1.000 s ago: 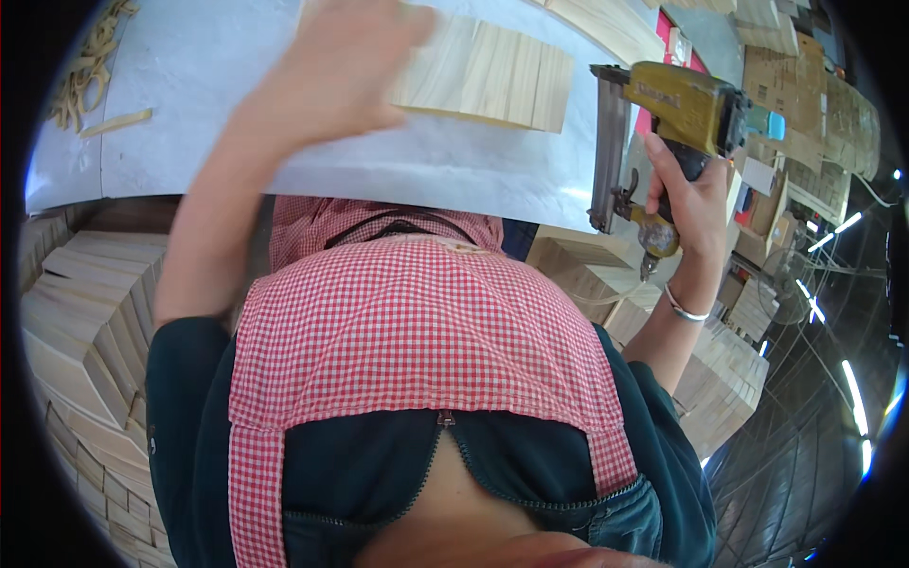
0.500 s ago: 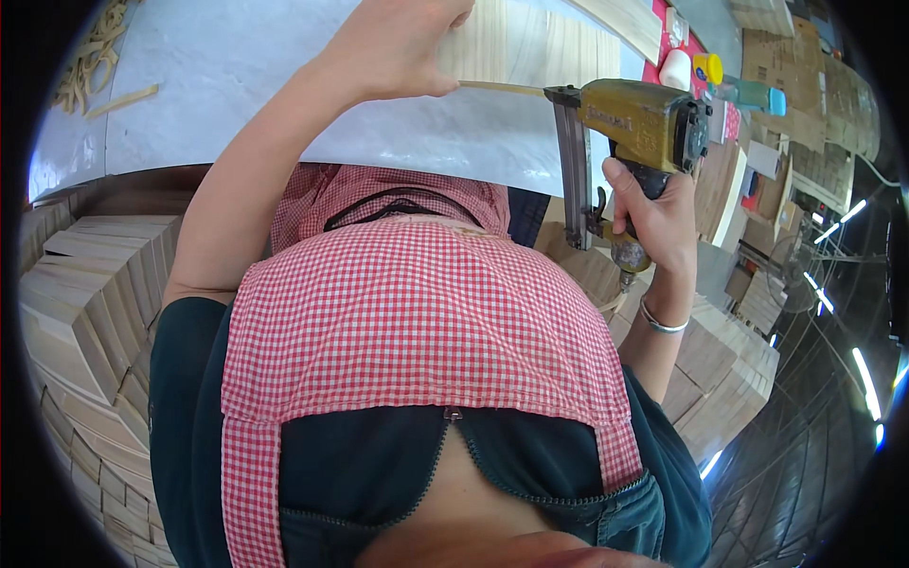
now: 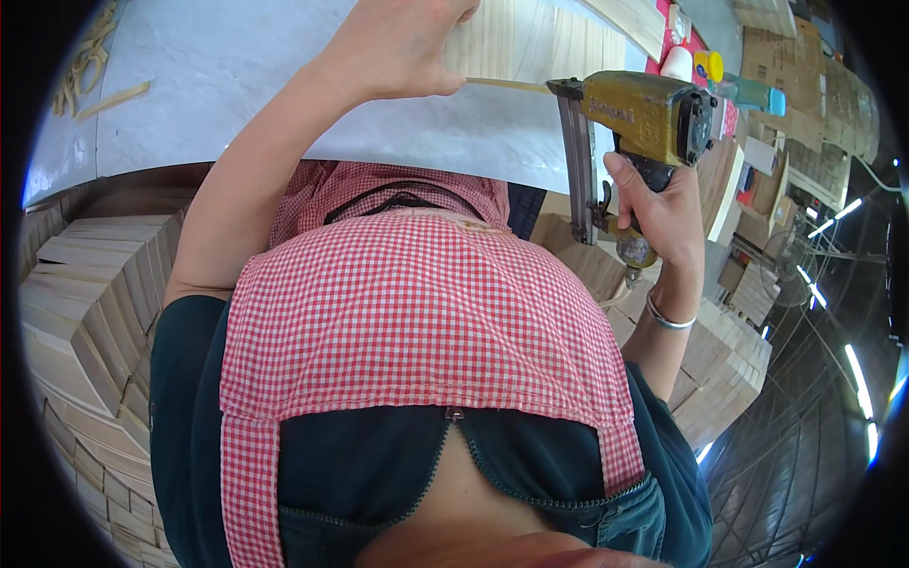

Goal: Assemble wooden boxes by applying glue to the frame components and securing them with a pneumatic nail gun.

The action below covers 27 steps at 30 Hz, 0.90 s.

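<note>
Wood strips point(image 3: 90, 76): loose, far left on white table point(image 3: 208, 76).
Left hand point(image 3: 402, 49): at left end of wooden board point(image 3: 540, 43), thumb by near edge; fingers partly out of frame, can't tell grip.
Wooden board: on table, between hands.
Nail gun point(image 3: 636, 115): nose at near edge, contact unclear.
Right hand point(image 3: 668, 213): fingers wrapped round handle.

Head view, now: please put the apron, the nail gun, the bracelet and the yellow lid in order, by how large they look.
1. Apron
2. Nail gun
Bracelet and yellow lid: both much smaller, too alike to rank surely.
</note>
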{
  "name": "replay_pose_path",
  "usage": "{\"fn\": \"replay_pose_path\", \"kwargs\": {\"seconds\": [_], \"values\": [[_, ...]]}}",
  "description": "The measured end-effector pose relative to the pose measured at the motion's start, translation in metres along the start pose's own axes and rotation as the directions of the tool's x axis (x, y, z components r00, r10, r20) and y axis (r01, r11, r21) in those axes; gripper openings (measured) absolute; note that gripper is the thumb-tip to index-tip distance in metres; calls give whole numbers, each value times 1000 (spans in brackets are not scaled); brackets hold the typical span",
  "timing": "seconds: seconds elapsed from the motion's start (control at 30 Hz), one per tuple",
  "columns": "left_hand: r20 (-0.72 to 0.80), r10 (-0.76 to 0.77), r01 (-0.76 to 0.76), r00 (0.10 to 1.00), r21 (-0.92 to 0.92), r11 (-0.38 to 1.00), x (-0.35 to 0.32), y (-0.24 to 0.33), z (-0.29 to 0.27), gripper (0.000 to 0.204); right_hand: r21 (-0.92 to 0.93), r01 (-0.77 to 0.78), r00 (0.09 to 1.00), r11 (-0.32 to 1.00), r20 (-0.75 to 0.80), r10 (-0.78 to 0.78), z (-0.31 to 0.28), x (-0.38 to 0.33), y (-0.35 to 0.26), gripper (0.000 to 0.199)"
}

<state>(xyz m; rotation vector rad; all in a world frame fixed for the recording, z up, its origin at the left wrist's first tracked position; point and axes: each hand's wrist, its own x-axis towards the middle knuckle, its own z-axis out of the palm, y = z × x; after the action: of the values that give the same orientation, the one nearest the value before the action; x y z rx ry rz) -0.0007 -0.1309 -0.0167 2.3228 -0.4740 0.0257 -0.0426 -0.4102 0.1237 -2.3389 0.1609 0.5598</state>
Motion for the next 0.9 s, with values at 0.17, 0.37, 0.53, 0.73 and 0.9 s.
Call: {"fn": "replay_pose_path", "kwargs": {"seconds": [0.17,0.37,0.53,0.73,0.9], "values": [[-7,13,-13,1000,-18,1000,0,-1,2,48,-10,9,1000,1000,-6,-9,2,-4,-1,23],[21,-31,33,999,-71,997,-2,-4,6,47,43,-22,999,999,-49,24,12,-11,-1,23],[51,-46,48,998,-52,997,-3,-5,3,51,-1,-60,997,998,-58,60,13,-10,-8,23],[197,-22,76,980,-268,960,-23,-31,-18,57,-39,7,994,999,-107,-11,28,-23,-26,21],[238,-46,160,970,-484,860,-38,-51,-17,62,42,60,998,997,-27,-59,55,-32,-43,23]]}}
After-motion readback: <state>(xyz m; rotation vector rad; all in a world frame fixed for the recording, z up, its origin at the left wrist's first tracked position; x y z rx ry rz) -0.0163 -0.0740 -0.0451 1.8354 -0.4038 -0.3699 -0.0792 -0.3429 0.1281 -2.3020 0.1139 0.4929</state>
